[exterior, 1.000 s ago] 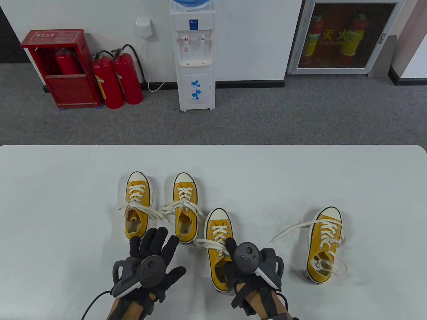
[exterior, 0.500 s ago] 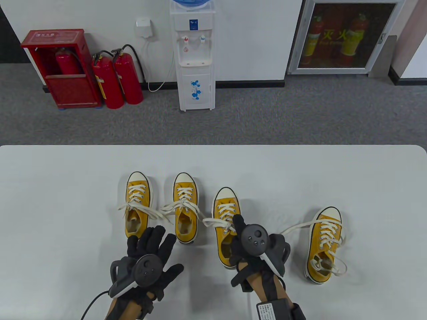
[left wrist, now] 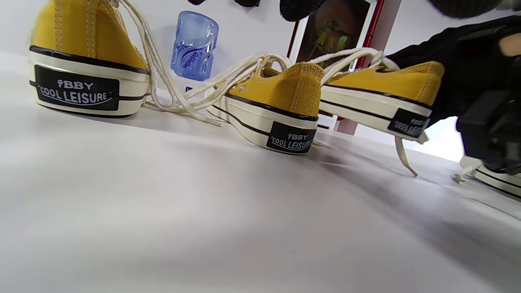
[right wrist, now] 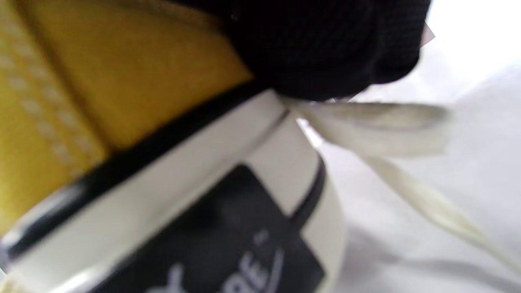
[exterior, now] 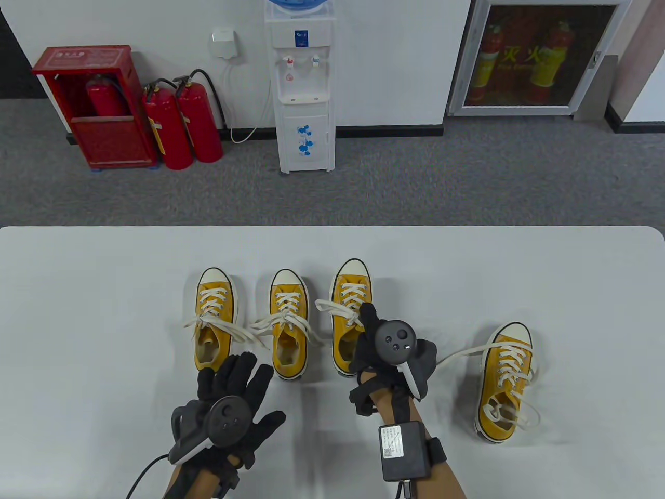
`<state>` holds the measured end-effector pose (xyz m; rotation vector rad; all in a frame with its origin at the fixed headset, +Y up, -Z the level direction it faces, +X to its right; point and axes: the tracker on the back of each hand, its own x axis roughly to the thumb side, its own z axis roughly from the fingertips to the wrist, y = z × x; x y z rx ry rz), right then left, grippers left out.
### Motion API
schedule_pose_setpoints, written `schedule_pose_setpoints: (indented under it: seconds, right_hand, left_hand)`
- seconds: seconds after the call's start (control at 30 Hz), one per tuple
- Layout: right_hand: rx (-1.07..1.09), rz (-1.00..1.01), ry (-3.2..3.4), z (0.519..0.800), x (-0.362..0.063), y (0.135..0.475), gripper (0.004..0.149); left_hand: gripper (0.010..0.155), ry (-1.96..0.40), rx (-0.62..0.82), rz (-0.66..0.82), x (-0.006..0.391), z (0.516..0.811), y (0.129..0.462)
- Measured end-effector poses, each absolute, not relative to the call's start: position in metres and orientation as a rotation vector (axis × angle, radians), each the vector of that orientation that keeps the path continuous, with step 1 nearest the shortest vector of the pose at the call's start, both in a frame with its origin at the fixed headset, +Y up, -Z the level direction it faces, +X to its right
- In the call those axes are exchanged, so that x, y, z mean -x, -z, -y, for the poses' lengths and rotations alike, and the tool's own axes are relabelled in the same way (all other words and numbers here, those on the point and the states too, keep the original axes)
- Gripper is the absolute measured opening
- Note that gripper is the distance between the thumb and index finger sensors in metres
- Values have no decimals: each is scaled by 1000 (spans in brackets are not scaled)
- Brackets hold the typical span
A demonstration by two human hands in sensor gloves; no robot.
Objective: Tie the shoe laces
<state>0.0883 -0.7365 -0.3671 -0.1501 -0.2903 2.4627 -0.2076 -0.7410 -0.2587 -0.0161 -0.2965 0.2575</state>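
Yellow canvas marks all four shoes on the white table (exterior: 78, 291). Three stand in a row, toes pointing to the far side: the left shoe (exterior: 214, 317), the middle shoe (exterior: 287, 319) and a third shoe (exterior: 349, 306) just right of it. The fourth shoe (exterior: 506, 379) sits well apart at the right, its laces (exterior: 457, 354) loose, one end trailing left toward the right hand.

The right hand (exterior: 387, 353) grips the heel end of the third shoe, fingers curled over the collar; the right wrist view shows black glove fabric pressed on the yellow heel above the sole label, with a lace strand hanging out beneath. In the left wrist view this shoe's heel is tilted up off the table, so it appears to be held, not set down. The left hand (exterior: 234, 400) lies near the heels of the left and middle shoes, fingers spread wide and holding nothing.

The step in hand looks like lining up the third shoe with the other two, whose laces look crossed at the top eyelets. Next the shoe must be set flat and released, and the right hand must move to the fourth shoe, where both hands gather the loose ends.
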Motion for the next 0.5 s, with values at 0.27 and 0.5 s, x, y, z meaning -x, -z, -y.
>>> schedule_pose_setpoints:
  seconds: [0.27,0.5]
  right_hand:
    - [183,236,-2509,757,-88,380,57]
    - [194,148,-2493,764,-89,383,57]
  left_hand:
    - [88,-256,13,298,208,741,259]
    - [88,-256,18,298,207,742,259]
